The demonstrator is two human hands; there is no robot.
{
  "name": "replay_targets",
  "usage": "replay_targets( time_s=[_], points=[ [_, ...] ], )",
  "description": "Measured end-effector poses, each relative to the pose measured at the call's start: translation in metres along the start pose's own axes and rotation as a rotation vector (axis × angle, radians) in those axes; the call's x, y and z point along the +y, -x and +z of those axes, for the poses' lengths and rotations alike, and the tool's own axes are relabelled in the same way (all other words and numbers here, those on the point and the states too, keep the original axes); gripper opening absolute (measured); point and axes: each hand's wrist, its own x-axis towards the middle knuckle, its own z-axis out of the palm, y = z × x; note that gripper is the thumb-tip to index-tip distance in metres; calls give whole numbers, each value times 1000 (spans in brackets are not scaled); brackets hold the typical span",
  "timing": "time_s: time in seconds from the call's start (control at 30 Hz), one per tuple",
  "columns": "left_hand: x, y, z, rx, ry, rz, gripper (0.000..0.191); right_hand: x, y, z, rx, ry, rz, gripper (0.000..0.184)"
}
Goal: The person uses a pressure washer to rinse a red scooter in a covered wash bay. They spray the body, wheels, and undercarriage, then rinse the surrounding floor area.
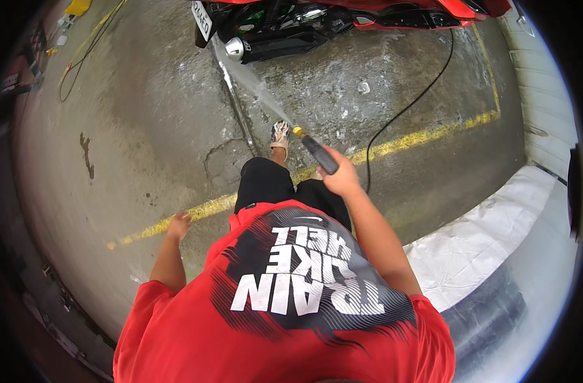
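My right hand (342, 174) grips the black handle of a pressure washer spray gun (319, 153). From its yellow nozzle tip (298, 131) a fan of water (260, 88) shoots toward the rear of a red motorcycle (409, 16) at the top of the view. The spray reaches the floor near the silver end cap of the black exhaust muffler (282, 46). Just left of the muffler hangs a licence plate (202, 20). My left hand (179, 226) is away from my side, holding nothing, its fingers loosely curled.
A black hose (411, 104) curves over the wet concrete floor (143, 119) on the right. Yellow painted lines (406, 141) cross it. A narrow groove (236, 107) runs toward the motorcycle. At the right lies a white sheet (483, 239) by a pale wall (543, 91). Another cable (83, 55) loops at upper left.
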Motion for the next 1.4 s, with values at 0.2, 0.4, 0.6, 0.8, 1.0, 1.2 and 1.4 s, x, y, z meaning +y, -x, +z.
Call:
replay_targets(
  time_s=[0.2,0.4,0.6,0.8,1.0,1.2,1.4],
  points=[
    [157,15,0,214,718,2,48,47,51,-7,-195,278,46,61],
    [138,27,9,251,589,-7,46,123,80,-62,191,272,361,70],
    [160,40,-10,246,398,-54,43,131,107,-44,-197,300,137,66],
    [216,63,-43,267,348,-26,47,129,54,-85,381,-146,401,56],
    [234,78,-92,251,257,-36,47,79,4,-96,122,-158,180,52],
    [258,49,-152,183,302,-44,49,58,-68,-129,525,-507,400,53],
    [316,-23,-239,177,181,132,47,32,-100,-156,439,-456,261,54]
  ],
)
